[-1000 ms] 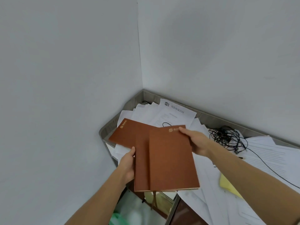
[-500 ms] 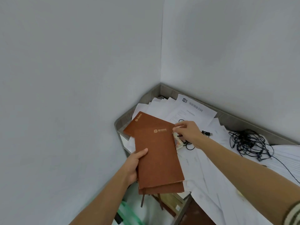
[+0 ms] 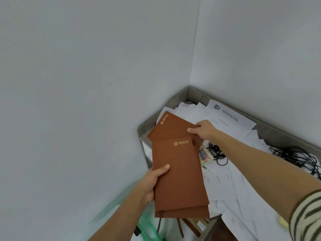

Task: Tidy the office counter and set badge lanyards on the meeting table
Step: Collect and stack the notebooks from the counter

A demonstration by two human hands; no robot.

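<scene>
My left hand (image 3: 152, 181) grips a stack of two brown notebooks (image 3: 178, 174) at their left edge, thumb on the top cover, holding them over the counter's left end. A third brown notebook (image 3: 171, 126) lies tilted on the papers at the counter's corner. My right hand (image 3: 202, 129) pinches that notebook's right edge, fingers curled under it. A small colourful card (image 3: 205, 156) lies by a black cord (image 3: 218, 153) just right of the stack.
The grey counter (image 3: 180, 98) sits in a wall corner, covered with loose white papers (image 3: 225, 180). A tangle of black cables (image 3: 295, 156) lies at the right. Below the counter's edge show a green bag (image 3: 147, 226) and a yellow note (image 3: 282, 221).
My right hand moved from the papers beside the stack up to the far notebook's edge and took hold of it. The left hand keeps holding the stack; the view shifted left.
</scene>
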